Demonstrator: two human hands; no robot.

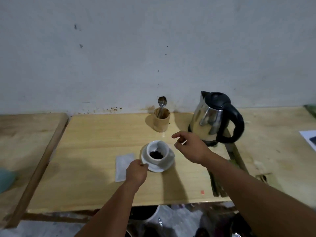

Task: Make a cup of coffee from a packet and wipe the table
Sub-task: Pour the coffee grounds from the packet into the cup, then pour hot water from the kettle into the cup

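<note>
A white cup (156,152) with dark coffee powder in its bottom stands on a white saucer (168,164) in the middle of the wooden table (95,168). My left hand (136,172) is closed at the saucer's left rim, its fingers against the edge. A white packet (122,165) lies flat just left of it, partly under the hand. My right hand (191,147) hovers right of the cup with fingers apart and nothing in it. A steel kettle (210,118) with black handle stands behind that hand.
A wooden holder (161,121) with a metal spoon (162,102) stands by the wall behind the cup. Another table (22,139) adjoins on the left, and a third surface (273,142) with a paper sheet (307,139) on the right. Clutter lies below the front edge.
</note>
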